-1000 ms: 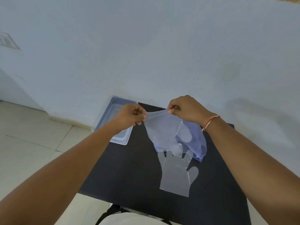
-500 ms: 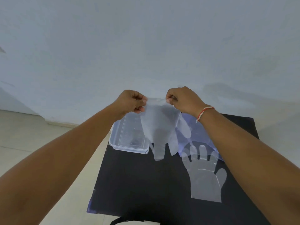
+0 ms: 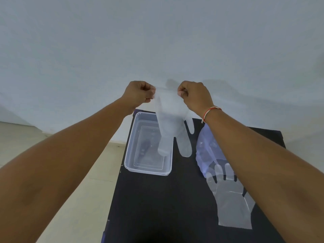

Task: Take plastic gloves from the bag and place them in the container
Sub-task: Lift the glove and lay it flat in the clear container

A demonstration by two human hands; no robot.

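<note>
In the head view, a thin clear plastic glove [image 3: 171, 120] is held up in the air by its cuff, which is stretched between the left hand [image 3: 140, 92] and the right hand [image 3: 193, 95]. Both sets of fingers are curled closed and pinched on the cuff edge, one at each end, with nothing else in either grip. The glove's long axis is seen to run straight down from the fingers, cuff at the top and fingertips at the bottom. Taking the clear container [image 3: 133, 155] as the landmark, the glove's lower tips hang above the container's right rim: one tip shows over the open interior, the other just to the right of the rim, over the black desk [image 3: 157, 204]. The left hand is judged the nearer of the two to the container. A small shift to the left and a lowering are therefore judged to be what the placing calls for. To the right of the container, the bluish bag [image 3: 208, 149] is seen on the desk, partly hidden by the right forearm. Nearer the person than the bag, a second glove [image 3: 231, 204] lies flat, well apart from the container. The container appears to hold no glove yet.
</note>
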